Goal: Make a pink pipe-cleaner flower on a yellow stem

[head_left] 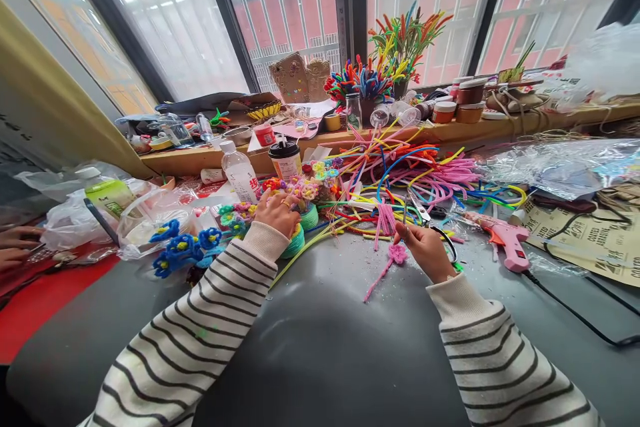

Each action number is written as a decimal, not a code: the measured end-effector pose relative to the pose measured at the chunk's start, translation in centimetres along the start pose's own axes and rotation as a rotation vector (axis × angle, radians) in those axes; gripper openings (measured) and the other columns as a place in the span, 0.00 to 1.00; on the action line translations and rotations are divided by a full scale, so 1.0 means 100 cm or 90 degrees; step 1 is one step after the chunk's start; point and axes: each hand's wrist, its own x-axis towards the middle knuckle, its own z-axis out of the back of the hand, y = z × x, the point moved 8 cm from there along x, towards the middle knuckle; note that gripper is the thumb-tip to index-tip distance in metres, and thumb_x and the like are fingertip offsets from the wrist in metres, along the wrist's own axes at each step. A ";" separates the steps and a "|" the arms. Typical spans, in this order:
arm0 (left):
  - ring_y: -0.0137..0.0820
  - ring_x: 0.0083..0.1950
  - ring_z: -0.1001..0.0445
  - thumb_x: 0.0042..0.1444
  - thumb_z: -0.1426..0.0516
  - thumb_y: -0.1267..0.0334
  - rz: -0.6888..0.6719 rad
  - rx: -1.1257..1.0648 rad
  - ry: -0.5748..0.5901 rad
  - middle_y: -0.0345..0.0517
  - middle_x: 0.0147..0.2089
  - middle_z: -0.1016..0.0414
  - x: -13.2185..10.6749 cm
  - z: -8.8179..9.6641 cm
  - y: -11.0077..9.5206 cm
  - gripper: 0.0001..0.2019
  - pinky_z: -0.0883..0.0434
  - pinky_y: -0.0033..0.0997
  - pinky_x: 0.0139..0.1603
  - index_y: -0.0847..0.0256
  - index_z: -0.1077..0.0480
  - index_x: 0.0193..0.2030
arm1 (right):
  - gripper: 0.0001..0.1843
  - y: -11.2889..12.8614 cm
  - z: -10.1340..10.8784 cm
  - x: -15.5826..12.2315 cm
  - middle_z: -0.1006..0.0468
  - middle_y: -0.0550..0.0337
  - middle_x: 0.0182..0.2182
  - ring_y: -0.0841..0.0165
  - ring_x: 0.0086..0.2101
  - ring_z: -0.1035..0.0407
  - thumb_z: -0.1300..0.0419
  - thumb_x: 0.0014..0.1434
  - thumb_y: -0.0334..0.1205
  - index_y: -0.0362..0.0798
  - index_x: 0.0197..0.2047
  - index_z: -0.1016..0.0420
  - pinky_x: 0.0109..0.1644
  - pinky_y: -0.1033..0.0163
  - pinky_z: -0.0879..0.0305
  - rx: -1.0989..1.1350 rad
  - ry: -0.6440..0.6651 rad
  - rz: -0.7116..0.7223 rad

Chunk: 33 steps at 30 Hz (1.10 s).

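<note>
My left hand (279, 215) reaches over a bunch of small coloured pipe-cleaner flowers (320, 177), fingers apart and resting on or just above them. Beneath it are turquoise coils (296, 240). My right hand (427, 250) is raised over the grey table with thumb and finger pinched together; a thin dark tip shows above them, too small to name. Just left of that hand, a pink pipe-cleaner flower (397, 253) with a short stem lies on the table. Behind it is a bundle of short pink pieces (384, 219). Scissors (419, 207) lie beyond my right fingers.
A pink glue gun (507, 240) with a black cord lies at right. Loose pipe cleaners (450, 173) heap at the back. Blue flowers (185, 247), a clear bottle (239, 170) and a lidded cup (285, 160) stand left. Another person's hands (20, 243) show at far left.
</note>
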 end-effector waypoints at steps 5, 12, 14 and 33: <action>0.37 0.47 0.38 0.45 0.49 0.66 -0.009 -0.018 -0.060 0.41 0.42 0.30 -0.005 0.015 -0.002 0.07 0.51 0.50 0.53 0.55 0.29 0.27 | 0.26 -0.001 0.002 0.001 0.47 0.67 0.12 0.76 0.16 0.51 0.56 0.51 0.55 0.44 0.18 0.33 0.22 0.69 0.55 0.026 0.003 0.012; 0.32 0.46 0.38 0.49 0.52 0.68 -0.084 -0.211 -0.164 0.45 0.42 0.31 -0.029 0.024 -0.070 0.13 0.44 0.40 0.52 0.57 0.33 0.41 | 0.25 0.000 0.000 0.001 0.43 0.65 0.14 0.75 0.18 0.48 0.55 0.51 0.55 0.44 0.17 0.33 0.23 0.69 0.52 0.049 0.013 0.034; 0.33 0.49 0.40 0.49 0.52 0.65 -0.108 -0.267 -0.122 0.47 0.45 0.33 -0.034 0.005 -0.098 0.13 0.46 0.41 0.53 0.58 0.34 0.42 | 0.25 0.001 -0.001 0.001 0.41 0.65 0.14 0.75 0.18 0.47 0.55 0.51 0.54 0.44 0.17 0.34 0.24 0.69 0.51 0.050 0.017 0.043; 0.41 0.56 0.48 0.48 0.51 0.56 -0.040 -0.358 -0.056 0.51 0.53 0.40 -0.034 -0.040 -0.119 0.18 0.51 0.51 0.54 0.57 0.36 0.46 | 0.26 -0.001 -0.005 0.001 0.41 0.64 0.14 0.75 0.19 0.46 0.57 0.51 0.56 0.44 0.18 0.33 0.25 0.69 0.50 0.004 0.040 0.051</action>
